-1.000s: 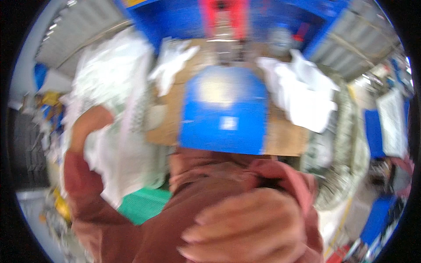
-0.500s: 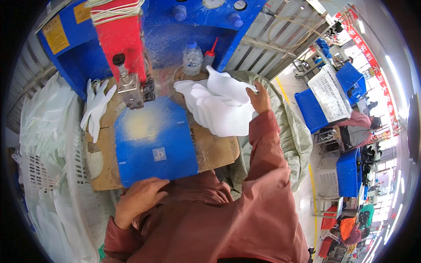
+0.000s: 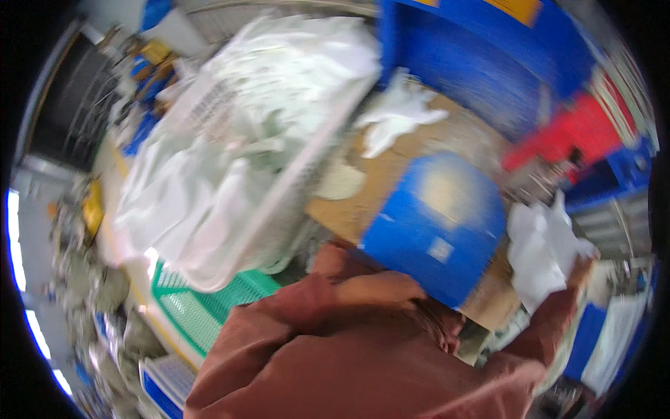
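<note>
The picture is smeared by motion. My left hand [image 3: 382, 288] lies low in front of me, close to the near edge of a blue board [image 3: 408, 237]; its fingers are too blurred to read. At the right, my right hand [image 3: 585, 267] is beside a pile of thin white curved sheets [image 3: 541, 244], and whether it touches or grips one is unclear. The blue board has a pale dusty patch and lies on a brown work surface [image 3: 342, 209]. A few more white cut pieces [image 3: 401, 115] lie on that surface's far left part.
A large white crate [image 3: 279, 213] heaped with white pieces [image 3: 300, 70] stands left of the work surface. Below it is a green plastic basket [image 3: 202, 314]. A blue machine [image 3: 460, 63] with a red arm [image 3: 579, 133] rises behind the board. Bags and bundles [image 3: 105, 286] line the far left.
The view has swung left, bringing the whole white crate and green basket into sight and shifting the board and machine rightward. My right hand stays by the white pile; my left remains near the board's front edge.
</note>
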The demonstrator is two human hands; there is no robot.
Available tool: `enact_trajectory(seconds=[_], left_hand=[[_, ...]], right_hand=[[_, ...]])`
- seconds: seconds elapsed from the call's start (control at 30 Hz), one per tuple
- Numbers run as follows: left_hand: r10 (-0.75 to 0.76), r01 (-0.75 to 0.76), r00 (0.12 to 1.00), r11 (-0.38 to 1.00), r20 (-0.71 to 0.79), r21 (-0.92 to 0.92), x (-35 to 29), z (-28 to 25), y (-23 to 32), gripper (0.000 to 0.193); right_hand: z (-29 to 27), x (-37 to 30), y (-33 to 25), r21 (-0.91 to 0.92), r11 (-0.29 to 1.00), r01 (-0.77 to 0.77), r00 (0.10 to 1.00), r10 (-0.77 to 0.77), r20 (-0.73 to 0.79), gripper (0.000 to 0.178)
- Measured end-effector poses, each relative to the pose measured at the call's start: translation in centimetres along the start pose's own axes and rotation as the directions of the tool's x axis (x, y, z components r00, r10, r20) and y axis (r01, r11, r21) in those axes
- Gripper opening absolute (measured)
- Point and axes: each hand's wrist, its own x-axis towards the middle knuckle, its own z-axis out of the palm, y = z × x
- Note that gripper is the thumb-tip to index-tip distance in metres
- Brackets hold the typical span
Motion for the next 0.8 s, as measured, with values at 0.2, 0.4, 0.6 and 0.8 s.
enact_trajectory(seconds=[0.2,0.4,0.6,0.8], left_hand=[[0.054,-0.079,0.985,0.985,-0.164,-0.151,-0.1,-1.7,2.1,0.040],[-0.006,-0.124,0.961,0.886,-0.277,-0.446,-0.3,-1.5,1.9,0.055],[0.109,-0.233,0.972,0.336,-0.208,-0.913,-0.6,-1.9,3.7,0.088],[-0.267,-0.219,0.868,0.551,-0.419,-0.805,-3.6,-3.2,4.9,0.057]], right_hand=[[-12.5,-1.9,-9.2,0.479,0.865,0.147,0.951,0.010,-0.310,0.069],[-20.6,-15.0,-23.1,0.464,0.885,0.017,0.851,0.231,-0.472,0.067],[-14.3,-27.5,-33.6,0.799,0.540,-0.265,0.938,0.336,0.084,0.053],[-7.0,-27.0,-42.4,0.906,0.196,-0.376,0.923,-0.011,0.386,0.032]])
